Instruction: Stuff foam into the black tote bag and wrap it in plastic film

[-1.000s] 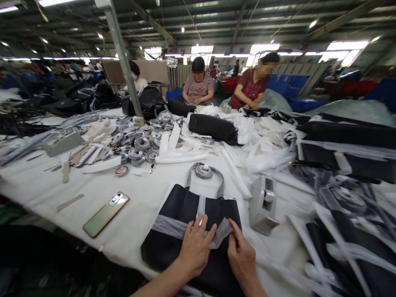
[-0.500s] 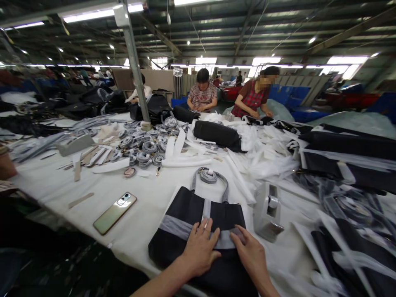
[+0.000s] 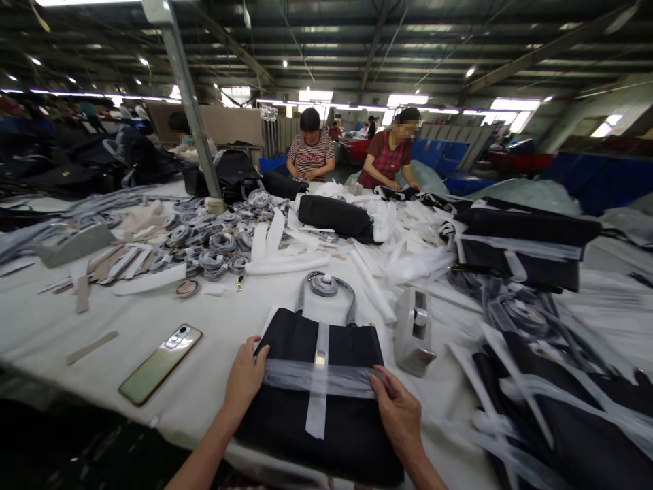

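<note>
Hands have spread apart: left hand point(image 3: 245, 378) and right hand point(image 3: 400, 415), both open, press the strip point(image 3: 349, 380) ends onto the bag point(image 3: 286, 429). White table point(image 3: 224, 320), phone point(image 3: 160, 364) left; workers point(image 3: 310, 146) far.

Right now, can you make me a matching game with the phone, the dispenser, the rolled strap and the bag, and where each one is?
Things:
1. phone
2. dispenser
3. rolled strap
4. bag

Places:
A. just right of the bag
B. under the left hand and right hand
C. left of the bag
D. just beyond the bag's top edge

Pairs: 1-C, 2-A, 3-D, 4-B
</note>
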The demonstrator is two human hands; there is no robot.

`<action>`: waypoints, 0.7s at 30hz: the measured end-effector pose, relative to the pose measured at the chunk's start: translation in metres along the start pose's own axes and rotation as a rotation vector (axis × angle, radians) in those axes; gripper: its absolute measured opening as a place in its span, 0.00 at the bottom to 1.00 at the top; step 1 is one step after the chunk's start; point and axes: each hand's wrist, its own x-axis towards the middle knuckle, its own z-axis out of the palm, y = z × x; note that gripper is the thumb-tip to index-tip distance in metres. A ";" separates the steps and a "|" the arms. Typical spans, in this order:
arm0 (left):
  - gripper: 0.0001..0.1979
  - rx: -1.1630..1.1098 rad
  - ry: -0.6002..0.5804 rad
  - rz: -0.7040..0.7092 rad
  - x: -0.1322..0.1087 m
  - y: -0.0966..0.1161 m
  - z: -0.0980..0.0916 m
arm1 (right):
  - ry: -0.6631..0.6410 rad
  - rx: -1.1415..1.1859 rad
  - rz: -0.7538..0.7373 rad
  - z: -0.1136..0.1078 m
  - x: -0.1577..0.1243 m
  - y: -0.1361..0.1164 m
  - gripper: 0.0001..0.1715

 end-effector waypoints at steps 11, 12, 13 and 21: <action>0.20 0.042 -0.001 -0.009 0.001 -0.006 -0.004 | 0.075 -0.258 -0.283 0.003 -0.007 0.016 0.21; 0.20 0.102 0.048 0.031 -0.001 0.000 -0.006 | 0.083 -0.266 -0.292 0.005 -0.007 0.018 0.21; 0.20 0.171 0.107 0.096 -0.004 0.009 -0.008 | 0.091 -0.272 -0.300 0.006 -0.007 0.019 0.21; 0.30 0.195 -0.397 1.045 -0.056 0.120 0.044 | 0.141 -0.241 -0.329 0.007 -0.012 0.022 0.20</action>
